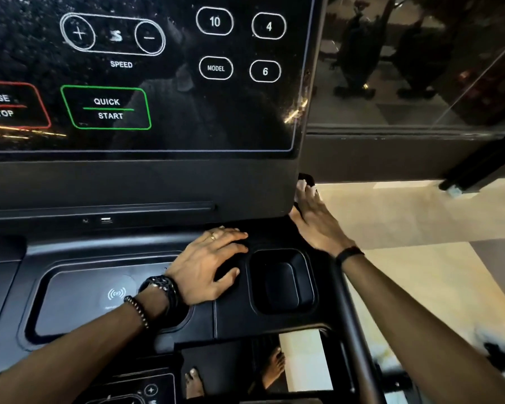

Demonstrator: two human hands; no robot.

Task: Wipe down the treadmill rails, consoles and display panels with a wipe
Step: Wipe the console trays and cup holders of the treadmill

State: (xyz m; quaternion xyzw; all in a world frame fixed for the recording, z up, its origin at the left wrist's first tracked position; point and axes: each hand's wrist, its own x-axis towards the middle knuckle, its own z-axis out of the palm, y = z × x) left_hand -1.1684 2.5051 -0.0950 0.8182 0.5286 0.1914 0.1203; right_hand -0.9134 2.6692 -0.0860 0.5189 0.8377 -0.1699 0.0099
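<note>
The treadmill's glossy black display panel (158, 83) fills the upper left, with lit speed, quick-start and stop buttons. Below it lies the matte black console (233, 316), which has a charging tray (79, 301) and a cup holder (280, 281). My left hand (207, 263) rests flat on the console just left of the cup holder, fingers spread, holding nothing. My right hand (312, 220) reaches around the panel's lower right corner. It presses a dark wipe (306, 178) against the side edge. Most of the wipe is hidden under the fingers.
The right handrail (353, 330) runs down from the console under my right forearm. A glass wall (405, 68) stands behind the treadmill on the right, above pale floor tiles (405, 217). My bare feet (193, 383) show below the console.
</note>
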